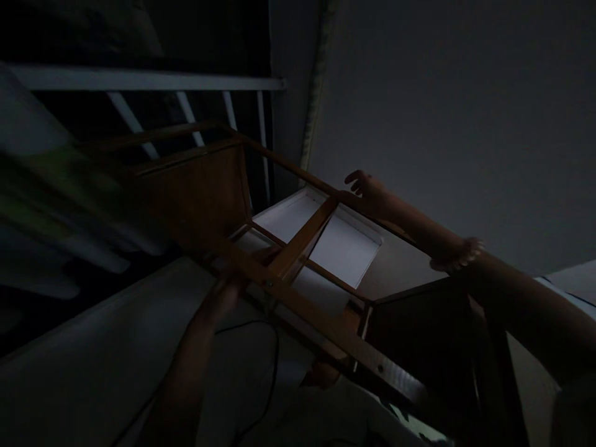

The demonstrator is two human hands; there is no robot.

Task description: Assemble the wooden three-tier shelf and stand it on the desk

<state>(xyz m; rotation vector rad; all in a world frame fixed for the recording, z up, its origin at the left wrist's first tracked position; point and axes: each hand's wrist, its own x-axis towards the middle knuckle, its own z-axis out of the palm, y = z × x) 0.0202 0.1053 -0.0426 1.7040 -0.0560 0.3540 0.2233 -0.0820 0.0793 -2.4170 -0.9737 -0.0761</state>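
Note:
A brown wooden furniture frame (298,248) with a crossbar and solid end panels lies across the middle, tilted in the view. My left hand (233,279) is at its near rail, with fingers bent around the wood beside the crossbar; it is dim and blurred. At the far rail, close to the crossbar's end, is my right hand (367,189), its fingers loosely bent and apart with nothing seen in them. A beaded bracelet (459,256) circles the right wrist. White panels (347,245) show through the frame's openings.
White railing bars (153,79) stand at the upper left, and pale cloth (51,186) hangs at the left edge. A plain wall (456,112) rises behind. One thin dark cable (277,347) curves over the floor below the frame. The room is very dark.

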